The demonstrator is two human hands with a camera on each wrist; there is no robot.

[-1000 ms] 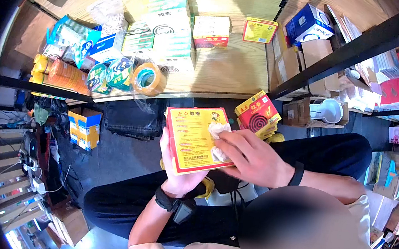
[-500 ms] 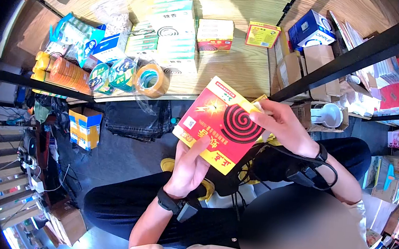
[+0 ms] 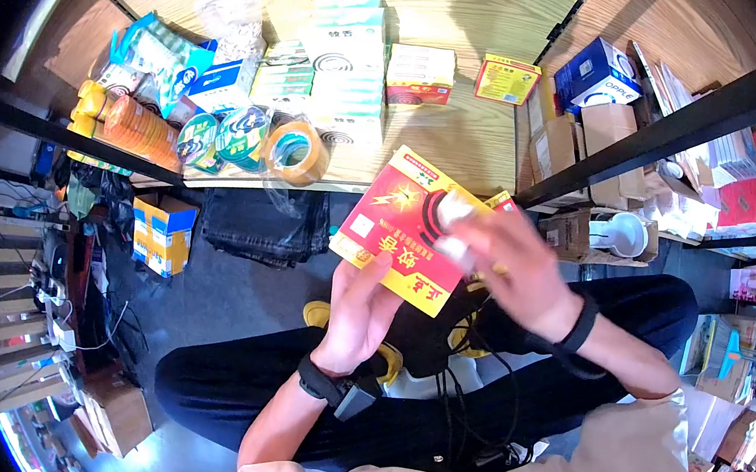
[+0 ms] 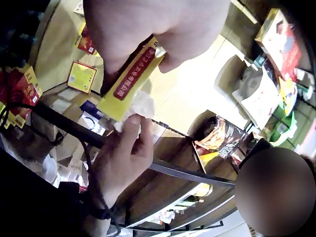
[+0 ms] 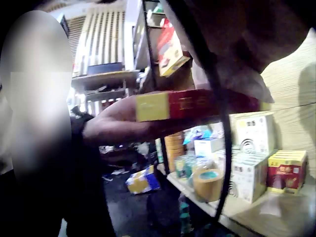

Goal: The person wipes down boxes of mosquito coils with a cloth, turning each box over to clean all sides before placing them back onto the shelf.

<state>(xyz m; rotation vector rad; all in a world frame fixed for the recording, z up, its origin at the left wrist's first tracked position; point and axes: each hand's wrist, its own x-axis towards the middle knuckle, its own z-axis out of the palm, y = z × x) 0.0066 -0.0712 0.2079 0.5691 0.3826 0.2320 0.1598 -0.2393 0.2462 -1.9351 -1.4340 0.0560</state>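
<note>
In the head view my left hand grips a flat red-and-yellow mosquito coil box by its near left side, thumb on the front. The front, with its black spiral, faces up. My right hand, blurred, holds a crumpled white tissue against the spiral, covering part of it. From the left wrist the tissue shows pinched between right thumb and fingers at the yellow edge of the box. The right wrist view catches the box edge-on, the left hand beneath it.
Stacked green-and-white coil boxes, red-and-yellow boxes and a tape roll stand on the wooden shelf. A black rail crosses at right. More coil boxes sit partly hidden behind the right hand. A blue-and-yellow carton is on the floor.
The box was turned from its yellow text side to its red spiral side. My right hand then moved from the box's right edge onto its front with the tissue.
</note>
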